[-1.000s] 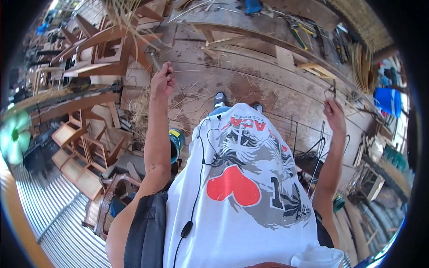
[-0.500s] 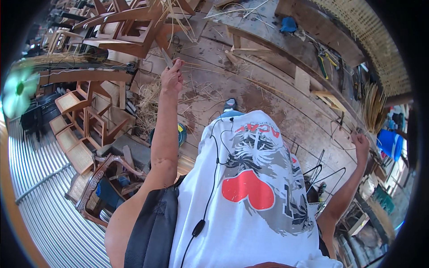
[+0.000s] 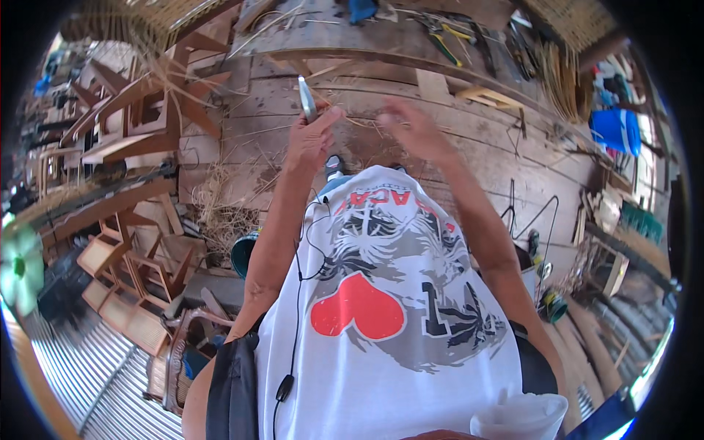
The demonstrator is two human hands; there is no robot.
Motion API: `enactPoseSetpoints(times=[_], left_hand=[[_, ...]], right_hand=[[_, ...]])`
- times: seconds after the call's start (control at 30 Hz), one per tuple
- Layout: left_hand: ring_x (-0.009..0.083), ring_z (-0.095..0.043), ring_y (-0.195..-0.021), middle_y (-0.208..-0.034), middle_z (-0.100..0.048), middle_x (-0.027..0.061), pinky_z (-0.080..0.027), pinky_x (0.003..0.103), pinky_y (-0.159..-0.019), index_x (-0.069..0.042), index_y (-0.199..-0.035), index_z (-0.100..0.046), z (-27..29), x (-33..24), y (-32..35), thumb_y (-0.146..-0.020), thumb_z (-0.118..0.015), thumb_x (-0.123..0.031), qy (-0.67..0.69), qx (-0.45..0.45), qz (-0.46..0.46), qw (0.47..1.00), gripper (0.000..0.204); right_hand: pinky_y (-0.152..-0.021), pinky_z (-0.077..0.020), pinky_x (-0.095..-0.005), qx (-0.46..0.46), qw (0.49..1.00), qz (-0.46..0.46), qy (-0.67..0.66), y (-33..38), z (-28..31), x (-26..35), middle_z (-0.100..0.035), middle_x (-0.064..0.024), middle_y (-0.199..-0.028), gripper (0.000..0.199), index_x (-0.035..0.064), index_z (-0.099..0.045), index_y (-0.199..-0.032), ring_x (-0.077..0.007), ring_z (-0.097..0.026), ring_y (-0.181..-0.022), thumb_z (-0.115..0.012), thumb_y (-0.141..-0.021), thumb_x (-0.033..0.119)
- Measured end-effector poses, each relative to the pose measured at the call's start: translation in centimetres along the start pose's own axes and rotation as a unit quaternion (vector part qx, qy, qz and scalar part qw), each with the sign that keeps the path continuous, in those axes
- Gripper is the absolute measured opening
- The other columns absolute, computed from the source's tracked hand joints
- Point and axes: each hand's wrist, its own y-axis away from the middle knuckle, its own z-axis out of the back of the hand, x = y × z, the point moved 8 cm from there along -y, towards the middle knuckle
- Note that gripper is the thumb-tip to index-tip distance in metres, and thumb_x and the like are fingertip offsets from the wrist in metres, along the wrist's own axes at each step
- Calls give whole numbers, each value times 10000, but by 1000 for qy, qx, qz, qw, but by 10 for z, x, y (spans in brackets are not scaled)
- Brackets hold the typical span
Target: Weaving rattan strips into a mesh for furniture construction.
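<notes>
My left hand [image 3: 314,139] is closed round a shiny, pointed metal blade [image 3: 306,99], knife-like, its tip standing up past the fingers. Thin pale strands [image 3: 359,126] show just beside its fingertips; whether the hand also pinches one is unclear. A short gap to the right, my right hand [image 3: 416,130] is smeared by motion, fingers toward the left hand. Whatever it may hold does not show. Both hands are over the plank floor [image 3: 271,158], in front of the workbench [image 3: 315,37].
Pliers [image 3: 444,44] lie on the bench, with a bundle of cane strips [image 3: 561,81] at its right. Wooden chair frames [image 3: 132,110] stand at left, above loose fibre shavings [image 3: 220,198]. A blue bucket [image 3: 616,132] is at far right. A green fan [image 3: 18,268] blurs at the left edge.
My right hand has swung in from far right to beside the left. My left hand has come lower and nearer, still gripping the blade. The view has shifted too.
</notes>
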Motion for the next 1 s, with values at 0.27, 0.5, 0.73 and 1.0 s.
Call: enactPoseSetpoints(times=[0.27, 0.5, 0.73, 1.0], left_hand=[[21, -544, -617, -949, -783, -63, -355, 257, -538, -102, -1267, -853, -9, 0, -4, -1051, -1023, -51, -51, 15, -28, 998, 280], [10, -567, -643, -928, -759, -92, -369, 255, -541, -131, -1276, -865, -13, -15, -13, -1079, -994, -44, -63, 26, -24, 997, 250], [61, -661, -841, -1014, -798, -61, -497, 276, -741, -105, -1170, -889, 55, -67, -13, -1024, -1050, -59, -211, -64, -210, 952, 222], [77, -686, -907, -1022, -794, -49, -514, 280, -812, -100, -1145, -892, 66, -103, -14, -1029, -1056, -92, -249, -91, -174, 948, 201]], right_hand=[[-748, -611, -274, 20, 963, -121, -240, 31, -56, 13, -796, 27, -924, 239, 47, -819, -1242, -63, -728, -815, -811, -1267, 284], [-733, -590, -245, 36, 936, -158, -314, 45, -60, 9, -793, 33, -934, 211, 86, -822, -1226, -34, -710, -818, -816, -1263, 294], [-810, -637, -319, 43, 993, -110, -9, 45, -4, -36, -875, -16, -1002, 310, 11, -911, -1283, -119, -784, -885, -867, -1174, 298], [-1156, -610, -478, -47, 984, -74, 157, 63, 141, -168, -853, -164, -1374, 523, 83, -848, -1502, -315, -793, -1307, -878, -1145, 463]])
